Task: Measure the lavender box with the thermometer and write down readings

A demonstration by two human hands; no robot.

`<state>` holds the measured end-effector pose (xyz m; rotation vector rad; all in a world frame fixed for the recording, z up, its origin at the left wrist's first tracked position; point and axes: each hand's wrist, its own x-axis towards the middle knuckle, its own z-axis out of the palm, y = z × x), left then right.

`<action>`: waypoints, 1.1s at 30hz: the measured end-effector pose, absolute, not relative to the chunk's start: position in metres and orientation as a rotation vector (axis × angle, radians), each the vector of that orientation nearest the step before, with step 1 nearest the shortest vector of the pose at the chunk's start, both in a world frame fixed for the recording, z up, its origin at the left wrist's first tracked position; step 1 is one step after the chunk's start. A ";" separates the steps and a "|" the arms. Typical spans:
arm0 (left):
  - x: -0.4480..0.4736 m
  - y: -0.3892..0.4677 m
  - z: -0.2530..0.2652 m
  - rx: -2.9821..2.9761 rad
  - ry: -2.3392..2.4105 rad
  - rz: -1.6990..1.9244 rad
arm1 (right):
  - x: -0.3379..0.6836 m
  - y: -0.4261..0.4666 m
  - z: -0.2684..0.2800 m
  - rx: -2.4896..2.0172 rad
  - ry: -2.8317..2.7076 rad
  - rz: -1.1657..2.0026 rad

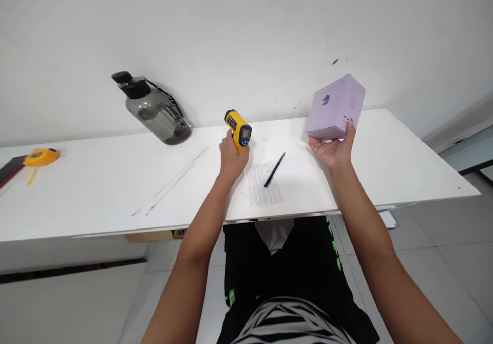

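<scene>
Gun in the left hand, box in the right

The left hand point(234, 156) is wrapped around the grip of the yellow gun point(239, 129), whose small screen faces the person. Well apart from it, the right hand point(334, 150) holds the purple box point(336, 107), tilted, with fingers beneath and thumb up against its side.

Below and between the hands, a pen point(275, 170) lies across a written sheet point(260, 190) near the front edge of the desk point(400, 169). The desk's back edge meets the wall point(246, 41); its right end lies beyond the box. To the left, a streak-marked stretch of desktop gives room as far as the tape measure point(41, 156).

The clear grey bottle point(159, 115), capped, stands by the wall left of the gun; its contents are hard to make out. The box's inside is hidden.
</scene>
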<state>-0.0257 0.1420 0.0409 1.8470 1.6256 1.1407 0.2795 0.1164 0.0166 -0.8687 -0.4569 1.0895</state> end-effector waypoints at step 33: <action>-0.028 0.170 0.013 2.148 2.005 0.608 | 0.258 0.146 -0.030 -1.494 -1.323 0.191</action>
